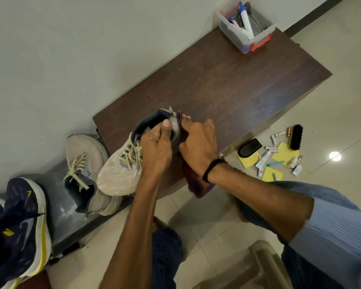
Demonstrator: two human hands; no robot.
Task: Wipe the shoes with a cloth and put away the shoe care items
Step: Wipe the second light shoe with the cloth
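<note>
Left hand (156, 147) grips beige mesh sneaker (117, 176) by its collar on dark wooden bench (227, 90); right hand (198, 147) clutches purple cloth (198, 187) against heel. Wiping looks midway; black bristle brush (296, 137) and small white tubes (279, 134) on floor, not yet put away

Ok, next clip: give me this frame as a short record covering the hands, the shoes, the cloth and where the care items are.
left hand: grips the beige shoe at its heel collar
right hand: holds the purple cloth against that shoe's heel
surface: brown cabinet top, shoe at its near corner
other shoes: second beige shoe and dark blue shoes, lower down at left
care items: brush, yellow pads and small tubes on the floor
clear box: far end of cabinet, a few items inside
stage: wiping under way; floor items not put away
</note>
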